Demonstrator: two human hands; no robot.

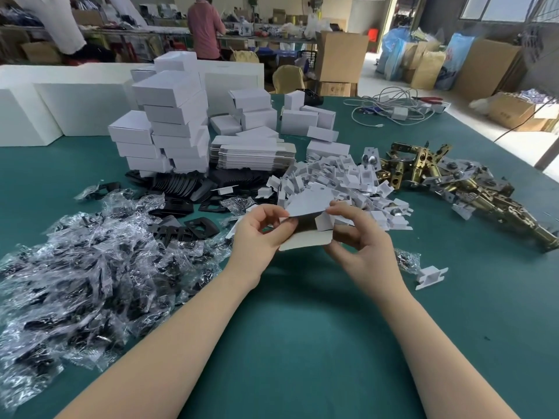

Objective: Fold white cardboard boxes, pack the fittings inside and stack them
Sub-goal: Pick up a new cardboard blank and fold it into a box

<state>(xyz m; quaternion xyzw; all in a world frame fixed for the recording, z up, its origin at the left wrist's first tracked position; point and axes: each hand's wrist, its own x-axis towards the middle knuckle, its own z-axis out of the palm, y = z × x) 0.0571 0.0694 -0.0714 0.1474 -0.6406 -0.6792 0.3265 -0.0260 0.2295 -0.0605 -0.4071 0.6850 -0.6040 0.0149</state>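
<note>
A partly folded white cardboard box [305, 204] is held above the green table between both hands. My left hand [260, 234] pinches its left edge with curled fingers. My right hand [357, 231] grips its right side, thumb on the upper flap. A stack of flat box blanks [254, 155] lies behind, with folded white boxes [172, 122] piled to its left. Brass latch fittings [447, 182] are heaped at the right, and bagged black plates [90, 261] spread at the left.
Small white cardboard inserts [341, 182] form a heap just behind my hands; one lies alone [431, 276] at the right. Loose black plates [181, 189] lie mid-left. White cables [390, 110] sit far right. Large white blocks [45, 107] line the back left. A person [204, 25] stands beyond the table.
</note>
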